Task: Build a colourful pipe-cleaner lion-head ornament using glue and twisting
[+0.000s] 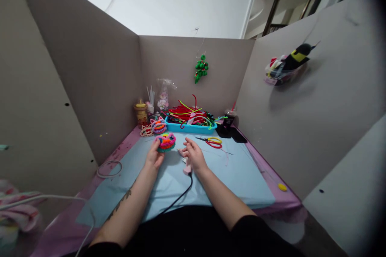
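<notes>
My left hand (155, 155) grips a round, fuzzy craft piece (166, 141) at its left side. The piece is made of bright pink, orange, yellow and teal pipe cleaners. My right hand (195, 155) is closed around a small pink glue gun (187, 168), with the index finger stretched forward. The gun's nozzle points up and left towards the craft piece, a short gap apart. From the handle's lower end a black cord (180, 197) runs back to my body. Part of the gun is hidden behind my fingers.
Behind my hands, a blue tray (193, 129) holds many pipe cleaners. Yellow-and-red-handled scissors (213, 142) lie right of centre. Two finished-looking fuzzy pieces, a jar (140, 115) and a drink cup (229, 118) stand at the back. Grey panels enclose three sides; a yellow disc (282, 187) lies right.
</notes>
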Tool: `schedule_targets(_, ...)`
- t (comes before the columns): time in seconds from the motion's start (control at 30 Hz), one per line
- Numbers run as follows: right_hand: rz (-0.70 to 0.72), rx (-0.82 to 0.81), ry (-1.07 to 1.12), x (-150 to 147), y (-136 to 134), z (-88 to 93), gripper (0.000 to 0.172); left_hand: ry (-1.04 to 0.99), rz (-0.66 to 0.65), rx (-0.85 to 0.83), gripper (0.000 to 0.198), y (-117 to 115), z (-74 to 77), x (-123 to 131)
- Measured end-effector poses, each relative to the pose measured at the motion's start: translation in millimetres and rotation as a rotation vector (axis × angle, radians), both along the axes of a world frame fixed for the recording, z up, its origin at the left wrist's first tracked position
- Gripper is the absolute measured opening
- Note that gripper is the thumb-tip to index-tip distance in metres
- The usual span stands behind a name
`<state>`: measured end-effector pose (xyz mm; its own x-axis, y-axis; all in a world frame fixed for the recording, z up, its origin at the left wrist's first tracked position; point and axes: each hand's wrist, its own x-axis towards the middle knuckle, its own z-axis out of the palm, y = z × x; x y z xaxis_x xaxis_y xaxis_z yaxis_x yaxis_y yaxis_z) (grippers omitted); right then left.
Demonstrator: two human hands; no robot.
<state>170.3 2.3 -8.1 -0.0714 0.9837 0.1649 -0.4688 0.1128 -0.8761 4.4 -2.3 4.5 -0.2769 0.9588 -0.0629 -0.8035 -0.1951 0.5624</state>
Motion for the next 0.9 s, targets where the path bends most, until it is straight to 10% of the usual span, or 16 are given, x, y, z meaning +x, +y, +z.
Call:
schedule_targets(0.23, -0.08, 0.092, -0.272, 1.5, 15.7, 21.2, 0.042, -0.047, -0.097, 0.049, 0.048, 19.7, 19.5, -31.9)
schedule_targets(0.43, 0.064, 0.363, -0.517, -33.4, 40.0, 38.8, 0.091, -0.119, -0.137, 0.09, 0.056, 27.8, 27.3, -37.0)
schedule_targets(0.63, 0.072, 0.627, -0.616, -56.8, 43.6, 24.3, 0.088, -0.15, -0.263, 0.18, 0.044, 23.8, 13.9, -35.5)
schedule_targets(0.9, 0.143, 0.544, -0.522, -51.9, 32.7, 8.4, 0.089, -0.1, -0.213, 0.14, 0.051, 21.6, 10.1, -33.0)
